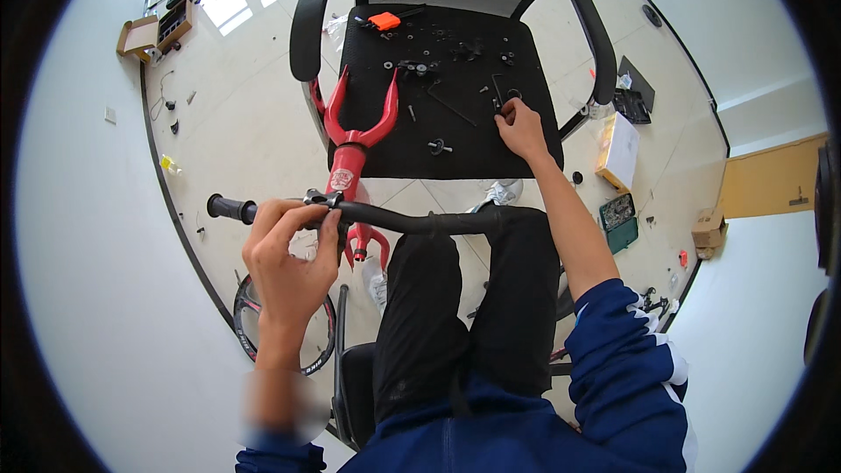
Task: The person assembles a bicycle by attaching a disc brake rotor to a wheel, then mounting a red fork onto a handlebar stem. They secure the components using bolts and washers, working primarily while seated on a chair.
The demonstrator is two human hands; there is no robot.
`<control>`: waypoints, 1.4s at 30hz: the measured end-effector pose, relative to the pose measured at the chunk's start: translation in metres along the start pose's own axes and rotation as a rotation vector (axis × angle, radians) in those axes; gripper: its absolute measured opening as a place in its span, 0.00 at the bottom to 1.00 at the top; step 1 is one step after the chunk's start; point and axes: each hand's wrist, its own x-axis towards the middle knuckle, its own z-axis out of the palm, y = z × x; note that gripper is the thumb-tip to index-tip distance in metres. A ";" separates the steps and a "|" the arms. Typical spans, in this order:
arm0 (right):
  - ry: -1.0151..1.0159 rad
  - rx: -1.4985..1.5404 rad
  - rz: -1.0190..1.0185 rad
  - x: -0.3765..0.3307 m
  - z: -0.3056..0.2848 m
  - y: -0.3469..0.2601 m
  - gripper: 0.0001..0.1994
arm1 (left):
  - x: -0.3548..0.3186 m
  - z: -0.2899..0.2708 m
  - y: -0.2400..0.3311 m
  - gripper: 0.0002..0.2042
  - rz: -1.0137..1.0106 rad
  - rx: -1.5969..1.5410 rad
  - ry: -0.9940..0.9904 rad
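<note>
A black handlebar [390, 217] lies across my thighs, its ribbed grip [229, 208] out at the left. The fingers of my left hand [293, 250] are closed around the bar beside a black clamp [322, 200]. Just beyond it, a red bicycle fork [361, 136] leans against the chair seat [377, 162] with its prongs pointing away. On the seat's right part, my right hand [521, 129] pinches at a small dark piece, mostly hidden by the fingers. A thin L-shaped hex key [497, 83] and a round black part [514, 95] are right by those fingertips.
Scattered on the seat are a long hex key [451, 105], a bolt with a black disc [440, 147], several small fittings and an orange item [384, 21]. A wheel [250, 320] is on the floor at left. Boxes [619, 153] and a green case [620, 223] stand right.
</note>
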 end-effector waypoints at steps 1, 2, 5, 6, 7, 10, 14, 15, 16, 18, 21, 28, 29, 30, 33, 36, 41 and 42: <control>0.026 -0.001 -0.006 0.002 0.000 -0.002 0.11 | 0.001 0.000 0.001 0.07 -0.009 -0.006 -0.016; 0.052 -0.003 -0.013 0.007 0.000 -0.003 0.11 | 0.002 -0.001 0.001 0.07 0.015 0.000 -0.043; 0.073 -0.062 -0.049 0.023 0.005 0.003 0.11 | 0.008 -0.005 -0.001 0.08 0.126 0.027 -0.107; 0.071 -0.094 -0.064 0.028 0.007 0.005 0.11 | 0.009 -0.007 -0.003 0.08 0.128 0.041 -0.124; 0.073 -0.117 -0.031 0.031 0.009 0.006 0.11 | 0.009 -0.005 -0.003 0.09 0.100 0.038 -0.100; 0.027 -0.159 0.063 0.038 0.018 0.000 0.12 | 0.007 -0.006 0.003 0.09 -0.031 0.080 -0.031; -0.092 -0.194 0.062 0.041 0.010 0.008 0.12 | 0.003 0.000 0.006 0.06 -0.100 -0.015 -0.001; -0.111 -0.194 0.033 0.043 0.008 0.015 0.12 | 0.002 0.001 0.004 0.06 -0.061 0.002 -0.002; -0.156 -0.131 0.062 0.044 0.004 0.020 0.12 | 0.000 0.002 0.002 0.06 -0.038 -0.031 -0.016; -0.166 -0.057 0.072 0.037 -0.005 0.005 0.12 | -0.001 -0.002 -0.003 0.08 0.037 -0.042 -0.050; -0.207 0.190 0.011 0.026 -0.031 -0.047 0.08 | -0.003 -0.005 -0.005 0.08 0.037 -0.050 -0.002; -0.616 0.477 -0.516 -0.047 -0.057 -0.241 0.08 | -0.015 0.012 -0.014 0.05 -0.054 -0.075 0.125; -0.702 0.520 -0.500 -0.061 -0.056 -0.261 0.08 | -0.015 0.010 -0.016 0.06 -0.019 -0.084 0.123; -0.730 0.496 -0.637 -0.063 -0.048 -0.265 0.08 | -0.014 0.010 -0.016 0.07 0.021 -0.100 0.117; -0.826 0.394 -0.762 -0.071 -0.034 -0.275 0.09 | -0.017 -0.002 -0.019 0.10 0.004 -0.139 0.130; -0.866 0.354 -0.685 -0.081 -0.030 -0.287 0.08 | -0.026 -0.017 -0.030 0.11 -0.152 -0.098 0.193; -0.878 0.213 -0.766 -0.085 -0.032 -0.297 0.05 | -0.027 -0.012 -0.044 0.10 -0.058 -0.090 0.136; -0.880 0.181 -0.800 -0.085 -0.032 -0.299 0.05 | -0.028 -0.010 -0.045 0.09 -0.067 -0.098 0.129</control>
